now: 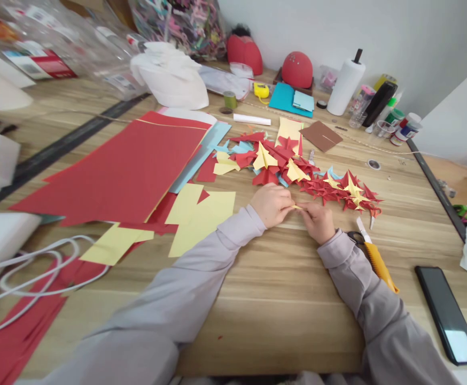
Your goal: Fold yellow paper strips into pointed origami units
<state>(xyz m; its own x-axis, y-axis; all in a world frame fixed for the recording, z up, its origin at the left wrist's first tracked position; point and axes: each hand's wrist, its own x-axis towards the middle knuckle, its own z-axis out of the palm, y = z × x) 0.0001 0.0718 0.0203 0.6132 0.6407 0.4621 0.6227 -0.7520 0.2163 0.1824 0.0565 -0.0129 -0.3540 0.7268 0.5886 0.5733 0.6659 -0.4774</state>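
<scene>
Between my two hands is a small folded piece of yellow paper [296,207], mostly hidden by the fingers. My left hand [272,205] pinches it from the left, and my right hand [317,220] grips its other end. Just beyond my hands lies a pile of folded paper pieces [271,155] in red, yellow and light blue. A row of red and yellow paper stars [341,188] stretches to the right of that pile. Flat yellow paper sheets [203,216] rest left of my left hand.
Large red sheets [125,166] cover the left side. A yellow-handled tool [380,267] lies beside my right forearm, with a phone [449,315] farther right. White cables [57,262] coil at the left. Bottles and jars [389,109] stand at the back right.
</scene>
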